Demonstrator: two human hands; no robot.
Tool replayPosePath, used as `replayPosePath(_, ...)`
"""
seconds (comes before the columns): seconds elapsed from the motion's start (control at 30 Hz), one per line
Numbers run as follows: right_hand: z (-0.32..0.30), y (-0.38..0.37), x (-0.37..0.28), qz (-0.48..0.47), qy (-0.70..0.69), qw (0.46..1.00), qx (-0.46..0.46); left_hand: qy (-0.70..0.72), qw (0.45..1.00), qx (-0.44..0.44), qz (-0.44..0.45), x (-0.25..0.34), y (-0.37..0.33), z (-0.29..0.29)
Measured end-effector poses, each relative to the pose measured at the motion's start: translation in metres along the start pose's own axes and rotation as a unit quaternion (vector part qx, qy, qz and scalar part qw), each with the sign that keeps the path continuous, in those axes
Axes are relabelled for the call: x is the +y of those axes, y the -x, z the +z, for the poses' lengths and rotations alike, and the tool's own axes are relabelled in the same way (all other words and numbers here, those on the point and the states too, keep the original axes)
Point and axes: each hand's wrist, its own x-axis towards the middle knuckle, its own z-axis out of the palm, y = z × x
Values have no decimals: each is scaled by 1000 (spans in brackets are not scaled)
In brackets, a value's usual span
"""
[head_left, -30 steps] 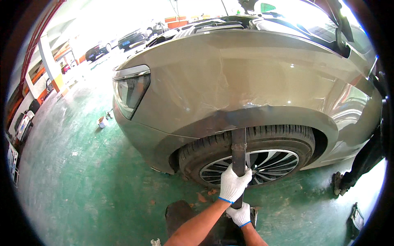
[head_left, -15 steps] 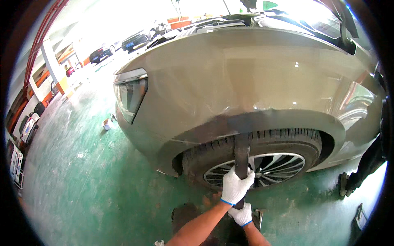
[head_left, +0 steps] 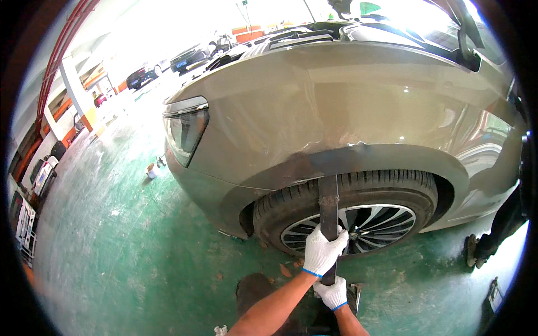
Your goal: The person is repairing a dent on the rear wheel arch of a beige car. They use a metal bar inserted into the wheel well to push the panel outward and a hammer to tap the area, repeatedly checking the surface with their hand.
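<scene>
Beige-painted, one car [head_left: 263, 112] stands here with one wheel [head_left: 372, 187] showing. One dark bar [head_left: 329, 210] rises across that wheel to the arch [head_left: 392, 158] — held twice, by the white-gloved left hand [head_left: 322, 251] above and right hand [head_left: 332, 293] below — both hands' fingers closed around it.

Two gloved hands [head_left: 323, 251], one dark bar [head_left: 329, 211]; nearest car [head_left: 370, 89]: one headlight [head_left: 187, 131] (one wheel [head_left: 372, 221], too).

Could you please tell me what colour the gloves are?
The gloves are white, clearest in the head view.
</scene>
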Motion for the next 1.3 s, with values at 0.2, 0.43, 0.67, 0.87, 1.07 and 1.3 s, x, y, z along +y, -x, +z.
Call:
replayPosePath(0.2, -4, -9, 14, -39, 38, 998, -10, -28, 1000, 5, 9, 5, 2, 0)
replayPosePath(0.43, 2, -21, -12, -84, 20, 996, -9, -42, 999, -5, 13, -1, -11, -2)
replayPosePath(0.67, 0, -12, 3, -49, 34, 998, -28, -11, 1000, 2, -15, 4, -2, 0)
replayPosePath(0.87, 8, -30, 12, -135, 44, 990, -3, -150, 987, -6, 57, 6, -10, -14)
replayPosePath(1.07, 1, -19, 11, -16, -10, 1000, -13, -330, 807, 202, 447, 92, 8, -76)
replayPosePath(1.3, 8, -16, 12, -19, -38, 998, -41, -503, 578, 171, 619, 176, -72, -98)
